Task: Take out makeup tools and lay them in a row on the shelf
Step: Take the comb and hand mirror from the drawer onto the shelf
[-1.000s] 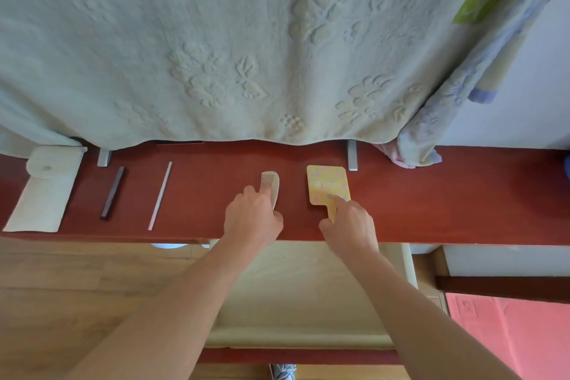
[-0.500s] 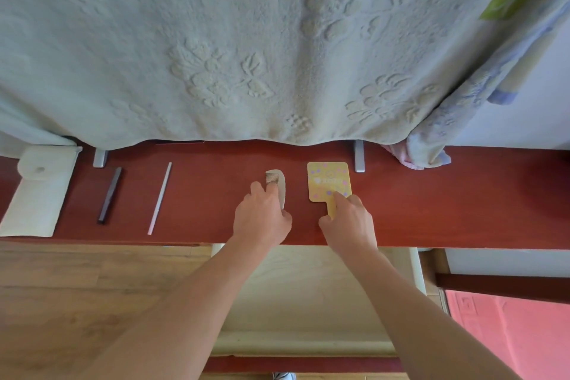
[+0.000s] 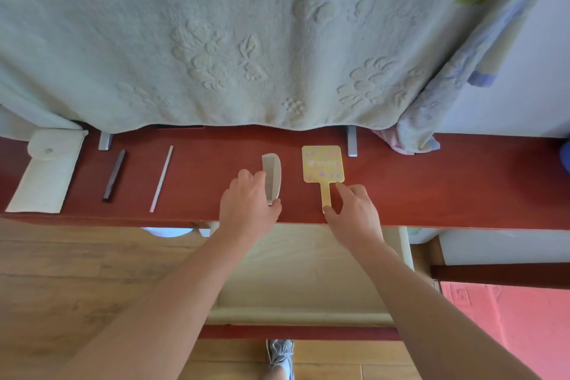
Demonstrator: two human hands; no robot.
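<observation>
On the red shelf (image 3: 431,188) four tools lie in a row. Taking the comb (image 3: 273,176) as the mark: the yellow mirror (image 3: 322,163) lies just right of it, a pale stick (image 3: 162,179) well to its left, a dark stick (image 3: 114,176) further left, and a white pouch (image 3: 46,173) at the far left end.

The left hand (image 3: 246,207) curls over the near end of the comb, thumb and fingers touching it; whether it truly pinches or only nudges I cannot tell. The right hand (image 3: 354,213) has thumb and forefinger closed lightly on the mirror's handle, the mirror lying flat on the shelf.

Both tools look light, thin and stiff. The comb should slide easily on the smooth wood; its teeth are fine, so I would hold it by the spine or the ends. The mirror is probably fragile at the face, and the handle is the natural hold; it is narrow, so a twist could swing the head toward the comb.

The shelf's front edge runs just under both hands, and the mirror's handle ends near it, so a pull toward the body could tip a tool off. Behind the comb a hanging blanket (image 3: 216,40) closes the back. Open shelf lies to the right of the mirror, and between the comb and the pale stick.
</observation>
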